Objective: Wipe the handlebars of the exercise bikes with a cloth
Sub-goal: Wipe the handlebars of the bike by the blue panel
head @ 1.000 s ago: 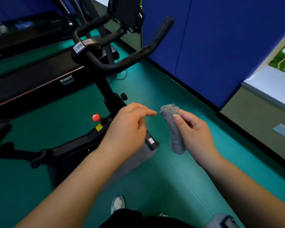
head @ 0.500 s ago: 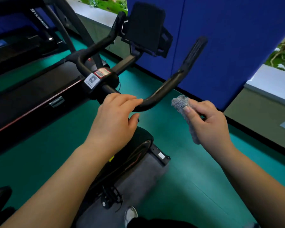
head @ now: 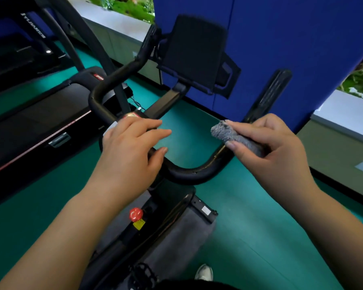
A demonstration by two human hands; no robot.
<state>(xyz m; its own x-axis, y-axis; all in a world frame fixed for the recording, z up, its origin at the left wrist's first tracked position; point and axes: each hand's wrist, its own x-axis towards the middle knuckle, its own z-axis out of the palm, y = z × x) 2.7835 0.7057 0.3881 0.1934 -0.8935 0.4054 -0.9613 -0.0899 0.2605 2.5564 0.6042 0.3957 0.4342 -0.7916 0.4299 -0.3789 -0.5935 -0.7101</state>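
Right hand: the right hand grips a rolled grey cloth, thumb under it and fingers curled over the top, so the roll sticks out to the left of the fist.
Cloth: its free fuzzy end sits right at the right-hand arm of the handlebar, just above the bend; whether it actually touches the bar I cannot tell from here.
Left hand: the left hand lies over the middle of the handlebar with its fingers stretched forward and relaxed, thumb tip against the bar, not clasping anything.
Handlebar: a black looped bar; one horn rises to the left past the left hand, the other runs up to the right and ends in a ribbed grip beyond the right hand.
Screen holder: a black padded panel stands on a stem between the two horns, tilted toward the person.
Bike body: below the hands, a red knob with a yellow label just beneath it sits on the frame, next to the dark flywheel housing.
Floor: green flooring, with a grey mat under the bike and a light shoe at the bottom edge.
Surroundings: a treadmill stands to the left, and a blue panel wall stands behind the bike.
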